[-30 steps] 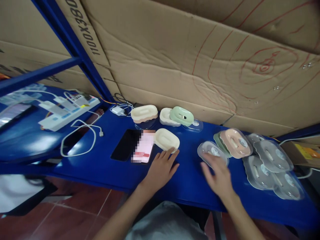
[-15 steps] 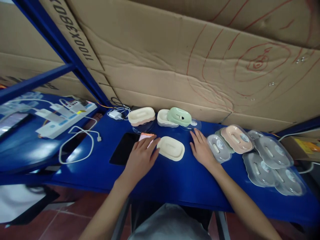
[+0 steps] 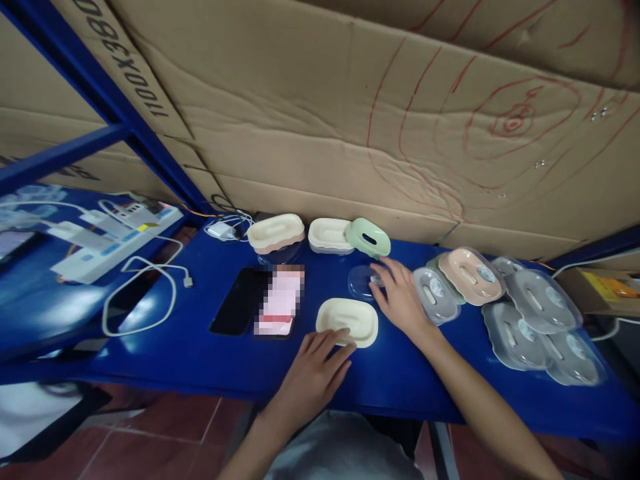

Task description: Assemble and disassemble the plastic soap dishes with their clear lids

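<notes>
My left hand (image 3: 313, 373) lies flat with fingers stretched out, its fingertips touching the near edge of a cream oval soap dish (image 3: 347, 321) on the blue table (image 3: 200, 347). My right hand (image 3: 400, 300) rests on the table just right of that dish, its fingers on a clear plastic lid (image 3: 361, 282). Behind stand a green dish (image 3: 370, 237), a white dish (image 3: 327, 235) and a cream-and-pink dish (image 3: 276, 233).
A dark phone (image 3: 236, 310) and a second phone with a blurred screen (image 3: 279, 302) lie left of the cream dish. Several clear lids (image 3: 543, 317) and a pink dish (image 3: 470, 275) crowd the right side. A power strip and white cable (image 3: 143, 293) lie at left; cardboard lines the back.
My left hand drew back from the phone to the cream dish's near edge; the dish sits nearer me. My right hand pulled a clear lid out from beside the green dish.
</notes>
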`<state>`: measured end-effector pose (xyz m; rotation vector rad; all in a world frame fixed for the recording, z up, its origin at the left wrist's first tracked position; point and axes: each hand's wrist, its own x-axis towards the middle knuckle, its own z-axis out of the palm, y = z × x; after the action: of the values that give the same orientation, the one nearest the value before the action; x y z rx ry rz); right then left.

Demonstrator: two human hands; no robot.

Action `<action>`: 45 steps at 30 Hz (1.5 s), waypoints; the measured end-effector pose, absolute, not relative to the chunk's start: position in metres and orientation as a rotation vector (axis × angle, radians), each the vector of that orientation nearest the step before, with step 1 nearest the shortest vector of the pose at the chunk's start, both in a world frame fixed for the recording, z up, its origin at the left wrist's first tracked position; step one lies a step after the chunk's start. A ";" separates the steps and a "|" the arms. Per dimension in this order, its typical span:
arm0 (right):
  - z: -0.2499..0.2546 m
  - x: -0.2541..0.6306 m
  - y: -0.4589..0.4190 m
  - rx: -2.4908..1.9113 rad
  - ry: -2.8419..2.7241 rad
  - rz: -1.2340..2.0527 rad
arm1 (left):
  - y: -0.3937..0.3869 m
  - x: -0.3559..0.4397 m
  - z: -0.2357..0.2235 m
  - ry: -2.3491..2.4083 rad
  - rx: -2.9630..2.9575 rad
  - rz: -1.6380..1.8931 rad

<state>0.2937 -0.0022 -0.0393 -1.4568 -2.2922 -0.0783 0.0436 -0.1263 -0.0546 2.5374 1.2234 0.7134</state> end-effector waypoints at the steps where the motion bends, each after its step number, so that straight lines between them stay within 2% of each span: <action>1: -0.038 0.290 0.008 -1.480 -2.258 -0.099 | -0.126 0.043 -0.057 1.257 2.538 0.739; 7: -0.032 0.272 0.064 -1.663 -2.158 -0.124 | -0.123 0.039 -0.070 1.424 2.438 0.898; 10: -0.027 0.270 0.041 -1.590 -2.195 -0.124 | -0.124 0.037 -0.072 1.403 2.361 0.939; 14: -0.025 0.276 -0.029 -1.281 -2.418 -0.206 | -0.126 0.035 -0.075 1.391 2.238 1.001; 19: -0.032 0.277 -0.087 -1.145 -2.639 -0.137 | -0.120 0.034 -0.077 1.380 2.110 0.986; 28: -0.047 0.262 -0.095 -1.033 -2.566 0.038 | -0.118 0.035 -0.071 1.357 2.284 0.879; 38: -0.044 0.269 -0.089 -0.839 -2.598 -0.136 | -0.114 0.030 -0.076 1.320 2.243 0.935; 42: -0.046 0.282 -0.081 -0.750 -2.610 0.005 | -0.115 0.033 -0.074 1.336 2.257 0.925; 45: -0.043 0.291 -0.074 -0.852 -2.571 0.161 | -0.116 0.035 -0.071 1.334 2.272 0.926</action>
<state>0.2911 -0.0738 -0.0428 -0.8518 -2.5710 0.1605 0.0347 -0.1159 -0.0713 2.2718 1.3340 0.9264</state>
